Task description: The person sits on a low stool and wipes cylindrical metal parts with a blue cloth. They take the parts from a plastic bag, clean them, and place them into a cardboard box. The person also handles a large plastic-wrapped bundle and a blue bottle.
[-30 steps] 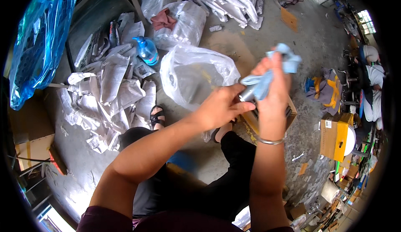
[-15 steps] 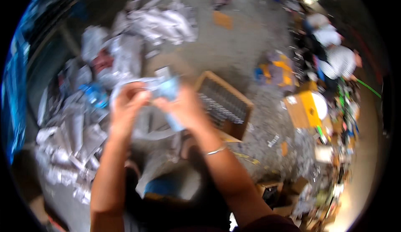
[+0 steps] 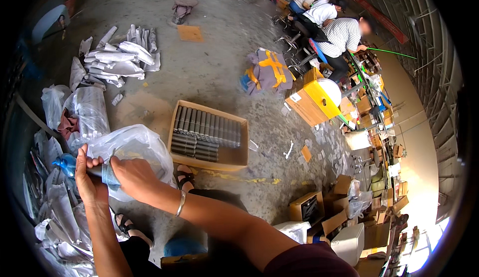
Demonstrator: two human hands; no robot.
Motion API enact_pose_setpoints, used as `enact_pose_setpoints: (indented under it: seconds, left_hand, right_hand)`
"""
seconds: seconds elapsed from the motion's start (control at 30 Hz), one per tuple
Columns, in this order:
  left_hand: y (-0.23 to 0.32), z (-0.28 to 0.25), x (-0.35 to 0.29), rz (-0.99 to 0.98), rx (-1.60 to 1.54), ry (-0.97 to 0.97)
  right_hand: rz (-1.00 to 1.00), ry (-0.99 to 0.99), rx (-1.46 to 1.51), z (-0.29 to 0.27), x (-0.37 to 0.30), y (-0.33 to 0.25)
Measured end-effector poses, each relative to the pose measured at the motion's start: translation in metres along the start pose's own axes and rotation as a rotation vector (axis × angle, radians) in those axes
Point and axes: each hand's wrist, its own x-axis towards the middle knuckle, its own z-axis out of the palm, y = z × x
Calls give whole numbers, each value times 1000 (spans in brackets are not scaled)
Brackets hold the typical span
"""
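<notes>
Low on the left, my two hands are close together over a clear plastic bag. My left hand [image 3: 90, 180] is closed around a dark grey cylindrical piece [image 3: 95, 171], mostly hidden by the fingers. My right hand [image 3: 133, 177] presses a light blue cloth [image 3: 110, 176] against that piece, its fingers bent over it. Directly beyond the hands lies the open plastic bag [image 3: 144, 142]; its contents are unclear. Right of the bag, an open cardboard box [image 3: 234, 162] holds rows of dark grey cylinders [image 3: 207, 125].
Crumpled paper wrappings [image 3: 119, 60] lie at the far left, more beside my left arm. A taped grey bundle [image 3: 269, 70] and a yellow-sided carton [image 3: 319, 95] stand right of the box. Several people [image 3: 337, 37] sit along a cluttered bench at the right.
The view has swung, and the scene is now sharper. My hands, earlier near the middle with the blue cloth between them, are now lower left, with the dark cylinder showing.
</notes>
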Motion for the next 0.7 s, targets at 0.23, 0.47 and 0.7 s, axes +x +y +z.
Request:
enact_pose_setpoints:
  seconds: [0.23, 0.47, 0.7]
  left_hand:
    - [14, 12, -11, 114, 19, -163]
    - [18, 22, -15, 182, 156, -146]
    - [9, 2, 10, 242, 123, 174]
  right_hand:
    - [-42, -295, 677, 9, -1, 7]
    - [50, -303, 593, 7, -2, -1]
    - [-39, 65, 11, 20, 8, -8]
